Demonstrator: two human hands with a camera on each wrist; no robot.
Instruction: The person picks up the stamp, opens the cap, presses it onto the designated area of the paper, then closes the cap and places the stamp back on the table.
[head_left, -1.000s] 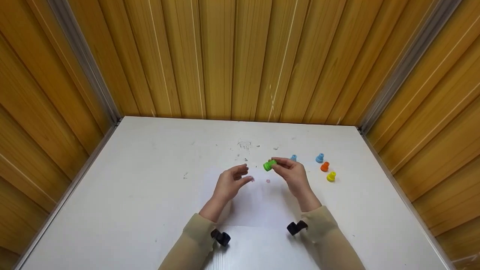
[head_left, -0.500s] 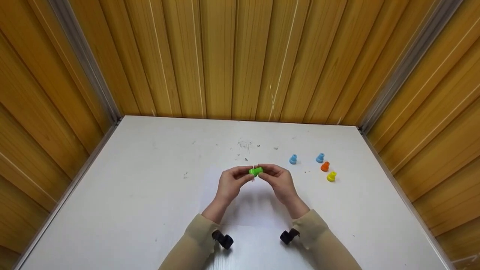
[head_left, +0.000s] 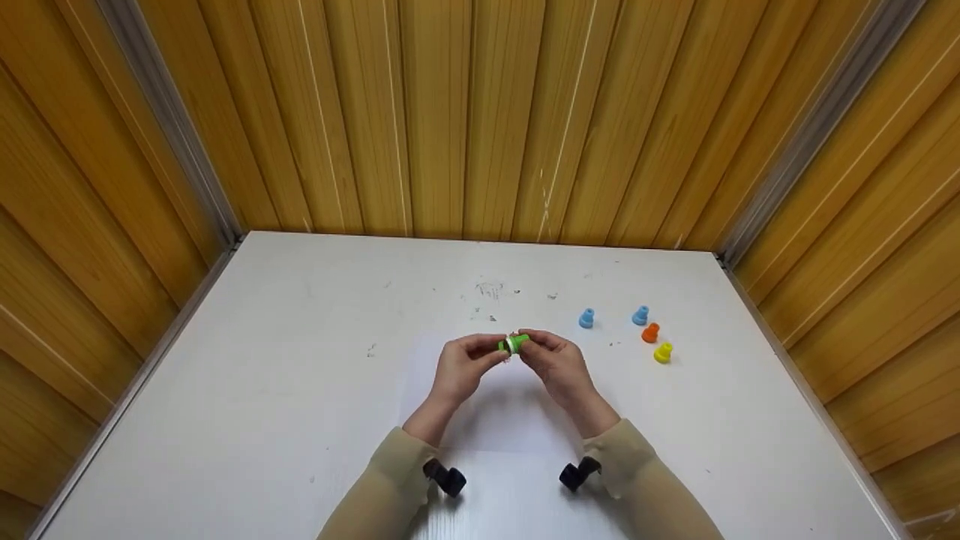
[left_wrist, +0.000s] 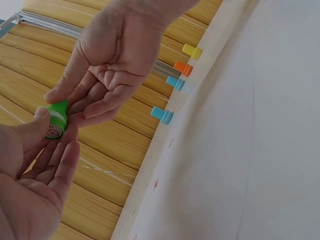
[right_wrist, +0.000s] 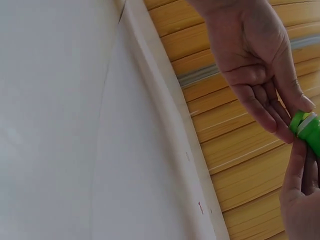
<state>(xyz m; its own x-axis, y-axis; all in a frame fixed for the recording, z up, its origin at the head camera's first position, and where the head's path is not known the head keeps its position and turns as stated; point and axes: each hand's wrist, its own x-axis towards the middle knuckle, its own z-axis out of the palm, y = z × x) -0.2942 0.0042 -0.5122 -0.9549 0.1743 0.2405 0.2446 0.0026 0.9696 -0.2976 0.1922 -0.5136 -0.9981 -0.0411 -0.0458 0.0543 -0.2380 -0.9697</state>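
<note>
In the head view, my left hand (head_left: pixel 461 369) and right hand (head_left: pixel 559 367) meet over a white paper sheet (head_left: pixel 517 431). Between them is a small green toy stamp (head_left: pixel 519 343), tilted on its side. My left thumb and fingers pinch its cap end, while the right ones pinch the narrower handle. A white band shows between cap and body. The left wrist view has a round printed picture on the cap end of the stamp (left_wrist: pixel 55 131). In the right wrist view, the cap (right_wrist: pixel 298 120) sits askew beside the white band.
To the right stand two blue stamps (head_left: pixel 586 319) (head_left: pixel 640 316), an orange stamp (head_left: pixel 651 333) and a yellow stamp (head_left: pixel 663 353). Small red prints (left_wrist: pixel 156 184) mark the paper. Wood-patterned walls (head_left: pixel 465 120) enclose the white table (head_left: pixel 300 337) at back and sides.
My right hand has brought the green stamp left to my left hand, which now pinches its cap end. A white band has come into sight between cap and body.
</note>
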